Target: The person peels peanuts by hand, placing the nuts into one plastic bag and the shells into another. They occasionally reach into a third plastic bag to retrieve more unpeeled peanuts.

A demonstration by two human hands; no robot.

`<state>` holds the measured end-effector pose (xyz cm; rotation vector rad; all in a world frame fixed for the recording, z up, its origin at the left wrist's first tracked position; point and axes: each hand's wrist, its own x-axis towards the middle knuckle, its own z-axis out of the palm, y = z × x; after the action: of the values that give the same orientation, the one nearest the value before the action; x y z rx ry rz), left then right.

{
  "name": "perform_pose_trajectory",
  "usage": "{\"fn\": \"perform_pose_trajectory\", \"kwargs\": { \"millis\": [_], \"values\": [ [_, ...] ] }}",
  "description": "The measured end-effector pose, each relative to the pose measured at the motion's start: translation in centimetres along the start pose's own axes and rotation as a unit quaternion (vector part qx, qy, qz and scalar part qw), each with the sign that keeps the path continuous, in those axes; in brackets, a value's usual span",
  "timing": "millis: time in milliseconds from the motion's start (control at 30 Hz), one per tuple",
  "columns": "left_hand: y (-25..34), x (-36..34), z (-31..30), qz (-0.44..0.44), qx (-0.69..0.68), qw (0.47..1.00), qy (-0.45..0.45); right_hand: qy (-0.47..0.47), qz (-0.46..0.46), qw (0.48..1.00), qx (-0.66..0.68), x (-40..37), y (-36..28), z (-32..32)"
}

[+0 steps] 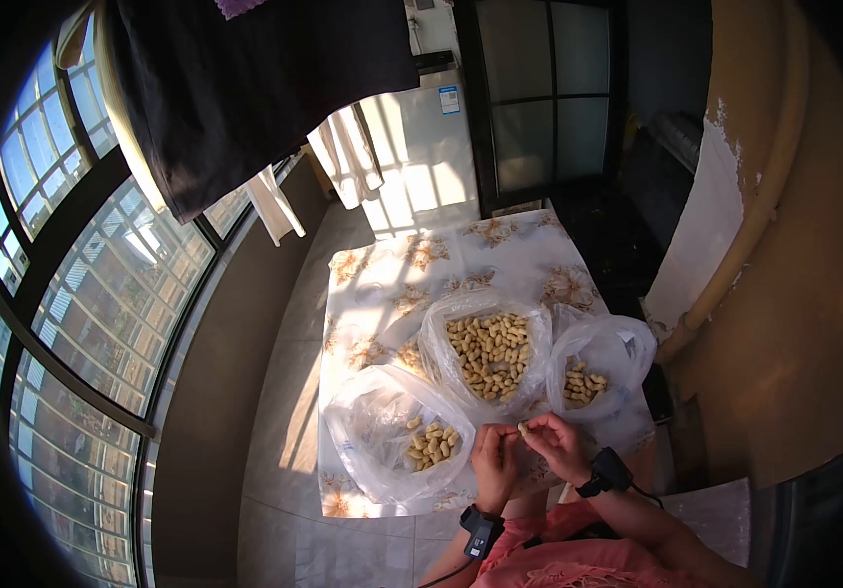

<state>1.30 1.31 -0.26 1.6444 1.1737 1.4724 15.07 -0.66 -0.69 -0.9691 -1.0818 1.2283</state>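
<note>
At the near edge of the table, my right hand (558, 446) pinches a single unshelled peanut (523, 429) between its fingertips. My left hand (493, 459) is close beside it, fingers drawn together; whatever they may hold is too small to make out. Just beyond both hands, a clear plastic bag (431, 331) stands open around a large heap of peanuts (490, 353). To the left, a second plastic bag (358, 416) contains a smaller pile of peanuts (433, 446). A third bag (637, 343), on the right, has a small group of peanuts (584, 384) inside.
A flowered cloth covers the table (382, 279). Barred windows (118, 304) line the left side, with dark clothing (264, 88) hanging above. A white appliance (416, 157) and a dark-framed glass door (551, 98) stand behind. On the right is a wall with a pipe (759, 211).
</note>
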Motion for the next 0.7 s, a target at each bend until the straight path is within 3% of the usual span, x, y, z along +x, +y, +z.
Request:
{"fn": "perform_pose_trajectory", "kwargs": {
  "millis": [700],
  "values": [
    [-0.17, -0.07, 0.14, 0.004, -0.005, 1.000, -0.008, -0.002, 0.005, 1.000, -0.003, 0.03, 0.03, -0.02]
  ]
}}
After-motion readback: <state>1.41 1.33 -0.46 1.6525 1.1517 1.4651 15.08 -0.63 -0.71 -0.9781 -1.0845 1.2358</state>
